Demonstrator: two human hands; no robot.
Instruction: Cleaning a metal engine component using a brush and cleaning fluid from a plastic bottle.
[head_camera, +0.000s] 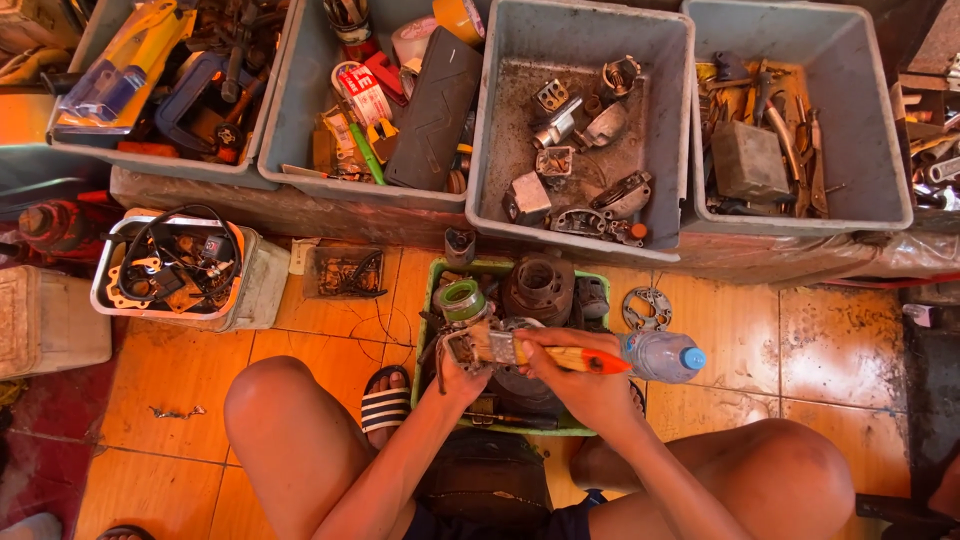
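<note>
Right hand (575, 375) fingers wrapped around an orange-handled paintbrush (545, 353), bristles touching a small metal part (462, 350) gripped in left hand (462, 382) fingers, green tray (432, 290) beneath, plastic bottle (662, 356) just beyond the right fingers

Four grey bins (585, 240) of tools and metal parts are lined up far. A white tub (255, 290) of cables is set far left. A plastic bottle (662, 356) is laid right on orange tiles (320, 350).
</note>
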